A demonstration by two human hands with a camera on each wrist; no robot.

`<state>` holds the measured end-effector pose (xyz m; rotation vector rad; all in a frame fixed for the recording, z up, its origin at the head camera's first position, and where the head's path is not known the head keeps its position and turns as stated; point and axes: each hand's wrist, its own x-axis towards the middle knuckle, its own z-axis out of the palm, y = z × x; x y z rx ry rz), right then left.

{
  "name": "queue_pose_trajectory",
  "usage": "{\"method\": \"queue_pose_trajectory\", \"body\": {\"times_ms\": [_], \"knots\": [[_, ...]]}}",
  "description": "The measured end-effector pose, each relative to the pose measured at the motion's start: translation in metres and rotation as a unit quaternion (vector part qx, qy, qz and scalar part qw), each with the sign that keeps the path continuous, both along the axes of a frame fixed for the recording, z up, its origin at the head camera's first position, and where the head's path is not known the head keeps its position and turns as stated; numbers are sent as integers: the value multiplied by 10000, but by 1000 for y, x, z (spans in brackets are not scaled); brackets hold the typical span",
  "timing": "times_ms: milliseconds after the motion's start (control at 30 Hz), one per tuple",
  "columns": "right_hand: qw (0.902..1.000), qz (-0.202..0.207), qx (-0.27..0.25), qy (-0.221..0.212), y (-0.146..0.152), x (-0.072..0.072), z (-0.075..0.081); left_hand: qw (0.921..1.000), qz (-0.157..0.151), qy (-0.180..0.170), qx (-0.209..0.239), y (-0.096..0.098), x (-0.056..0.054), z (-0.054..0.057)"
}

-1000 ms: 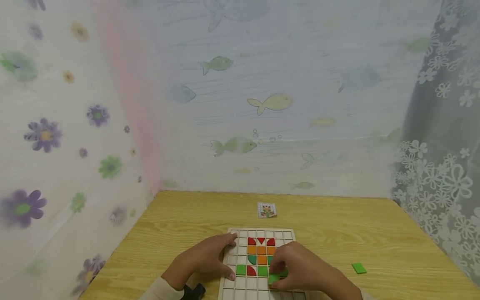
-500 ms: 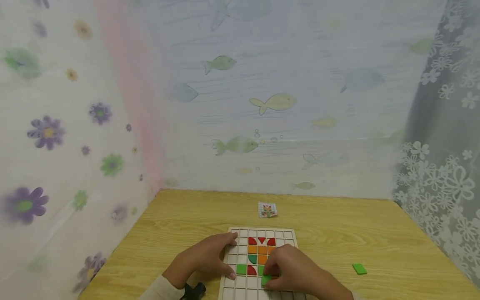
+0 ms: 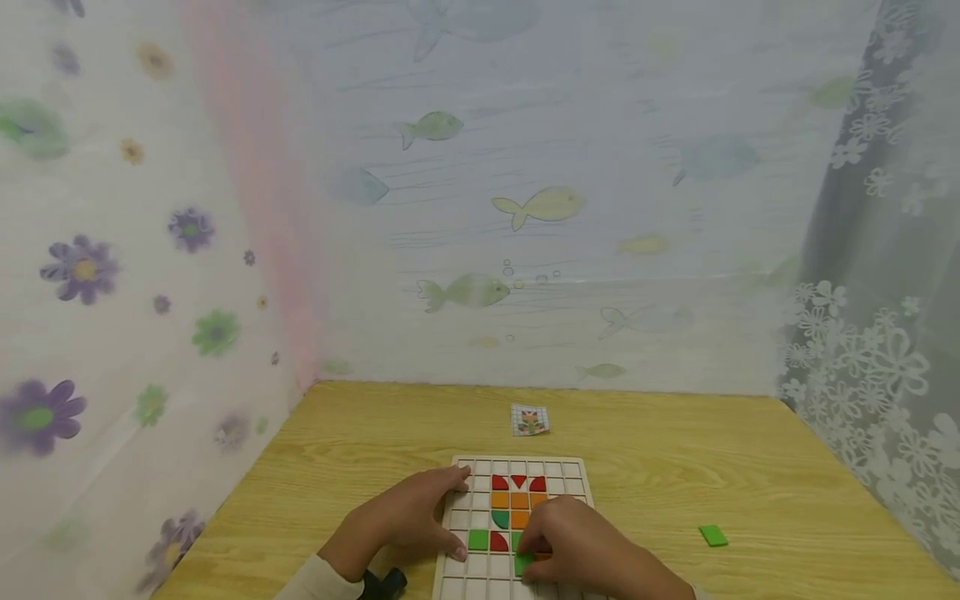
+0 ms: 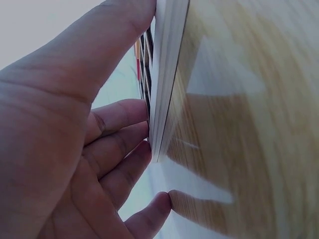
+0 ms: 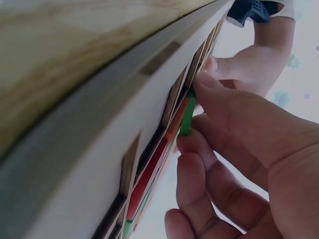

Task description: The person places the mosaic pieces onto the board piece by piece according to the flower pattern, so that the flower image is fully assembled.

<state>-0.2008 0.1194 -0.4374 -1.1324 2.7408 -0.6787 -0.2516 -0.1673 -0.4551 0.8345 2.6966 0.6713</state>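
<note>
A wooden grid board (image 3: 467, 587) lies on the table with red, orange and green tiles set in its cells. My right hand (image 3: 573, 546) pinches a green square tile (image 3: 522, 566) between thumb and fingers. In the right wrist view that green tile (image 5: 188, 115) stands tilted at the board surface, next to an orange piece (image 5: 175, 119). My left hand (image 3: 405, 517) rests at the board's left edge, thumb and fingers spread along it. The left wrist view shows the thumb and fingertips (image 4: 134, 112) touching the board's rim (image 4: 167, 64). Part of the pattern is hidden behind my right hand.
A small printed pattern card (image 3: 530, 421) lies beyond the board. One loose green square tile (image 3: 713, 536) is on the table (image 3: 645, 467) to the right. Patterned wall coverings (image 3: 480, 208) stand behind and to the sides. A dark device (image 3: 384, 583) is at my left wrist.
My right hand has moved slightly left with the green tile, from near the right part of the row to just below the middle green square. The left hand has stayed at the board's edge.
</note>
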Motion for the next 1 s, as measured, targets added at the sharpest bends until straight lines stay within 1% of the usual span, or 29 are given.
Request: {"method": "queue_pose_trajectory", "body": {"times_ms": [300,600,1000], "knots": [[9997,129,79,207,-3,-1,-3,10000,10,-37,70,-2,0,-2],[9998,126,-101,120,-3,-2,-7,10000,75,-16,-24,-2,-1,-3],[9995,133,-218,176,-4,-2,-7,10000,47,-27,-30,-2,-1,-2]]}}
